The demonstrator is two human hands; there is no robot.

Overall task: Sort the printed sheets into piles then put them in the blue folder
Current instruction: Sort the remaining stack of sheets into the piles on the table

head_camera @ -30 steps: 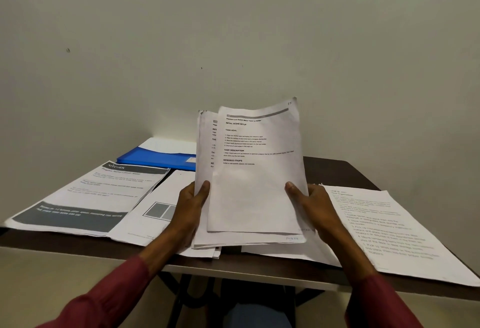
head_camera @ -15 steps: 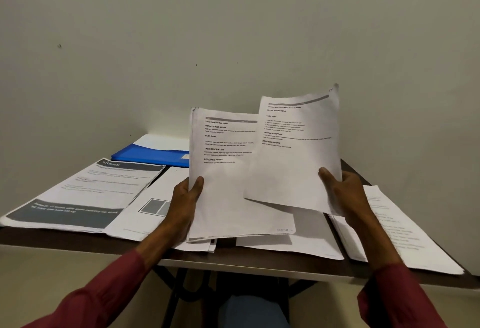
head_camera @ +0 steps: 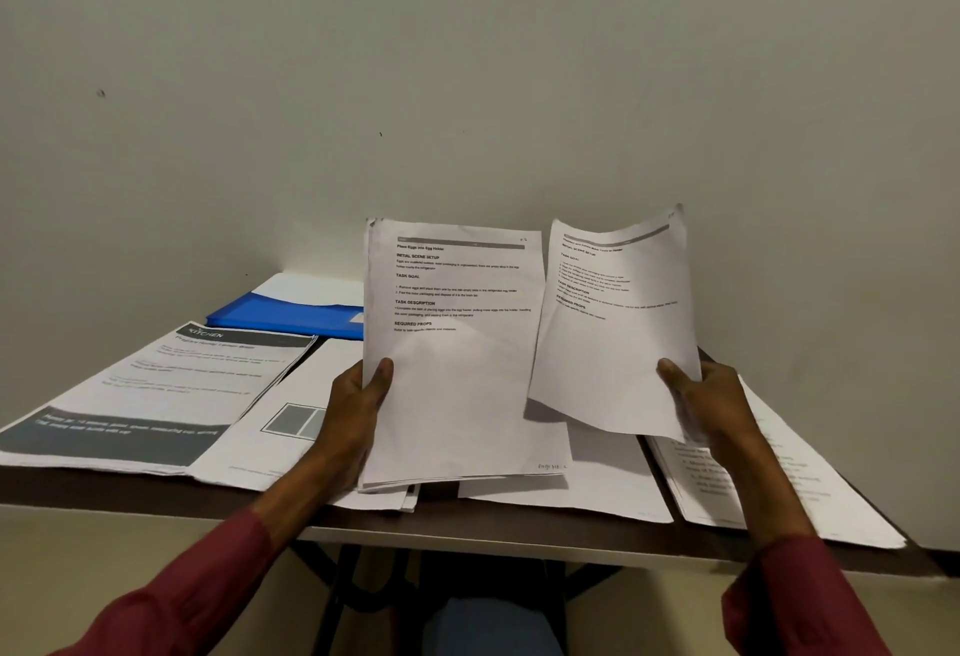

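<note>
Long maroon sleeves [head_camera: 197, 582] reach down to the wrists.

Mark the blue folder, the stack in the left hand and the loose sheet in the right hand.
blue folder [head_camera: 285, 315]: head view, middle of blue cover.
stack [head_camera: 457, 395]: head view, blank lower half of top page.
loose sheet [head_camera: 613, 348]: head view, blank middle of page.

Surface: dark brown table [head_camera: 519, 523] | far left: blue folder [head_camera: 291, 315], white sheet [head_camera: 306, 286] showing behind it | left: dark-banner sheets [head_camera: 156, 395] | beside them: sheet with grey box [head_camera: 280, 426] | centre: plain sheet [head_camera: 597, 484] | right: text pile [head_camera: 779, 494] reaching front edge.
</note>
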